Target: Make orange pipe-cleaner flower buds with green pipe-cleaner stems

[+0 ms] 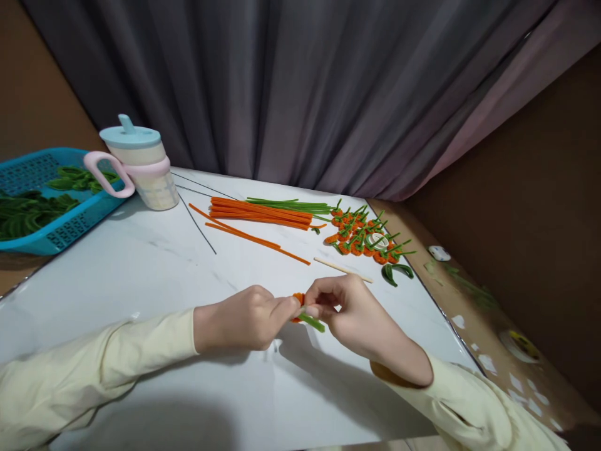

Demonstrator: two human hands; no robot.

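Over the white marbled table [178, 326], my left hand [241, 318] pinches a small orange pipe-cleaner piece [298, 298] with a green stem [312, 322] sticking out to the lower right. My right hand [350, 310] is closed at the same piece, thumb and forefinger pressed to it near the stem; fingers hide much of it. Beyond my hands lie a bundle of orange pipe cleaners [260, 213], a few loose orange ones [248, 238] and green pipe cleaners [295, 205]. A pale thin stick [342, 269] rests just past my right hand.
Several finished orange pieces with green stems [357, 247] cluster at the back right, beside green leaf shapes [397, 274]. Back left stand a tumbler with a pink handle [145, 169] and a blue basket [56, 235] of green pieces. Thin dark wires [200, 228] lie near the tumbler.
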